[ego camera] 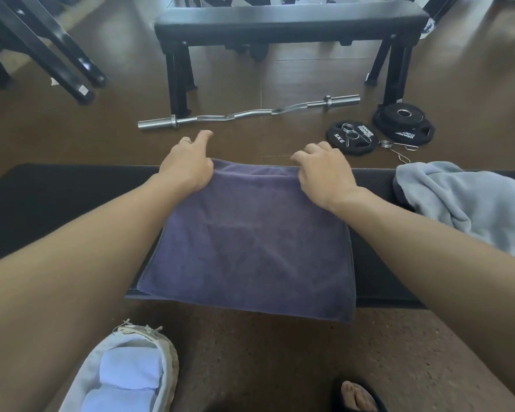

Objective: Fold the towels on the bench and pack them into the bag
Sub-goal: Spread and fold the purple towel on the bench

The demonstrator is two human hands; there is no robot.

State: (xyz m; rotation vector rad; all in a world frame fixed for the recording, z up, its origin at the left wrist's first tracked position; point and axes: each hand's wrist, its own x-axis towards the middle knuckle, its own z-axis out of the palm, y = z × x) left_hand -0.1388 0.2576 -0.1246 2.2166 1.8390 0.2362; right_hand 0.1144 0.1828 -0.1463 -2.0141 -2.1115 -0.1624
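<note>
At your feet, on the brown floor [280, 367], the pale bag [167, 352] stands open at the lower left, its frayed rim toward you, with folded white towels [128, 370] inside it. Your toes in a dark sandal [359, 394] show at the bottom right.

Just beyond, the black padded table [57, 203] runs across your view. The purple towel [250, 248] lies flat on it, its near edge hanging slightly over the table's front edge. Both your arms reach out over the towel. Your left hand [188, 168] rests on the far left corner, palm down, thumb stretched forward past the cloth; whether the fingers pinch the fabric you cannot tell. A ring shows on it. Your right hand [324, 171] is curled closed on the far right corner, fingers gripping the towel's far edge.

To the right on the same table, a light blue towel [464, 209] lies crumpled, unfolded, apart from the purple one.

Farther off on the floor lie a chrome curl bar [250, 114], two black weight plates [351, 138] with spring collars [396, 148], and behind them a second black bench [289, 22].
</note>
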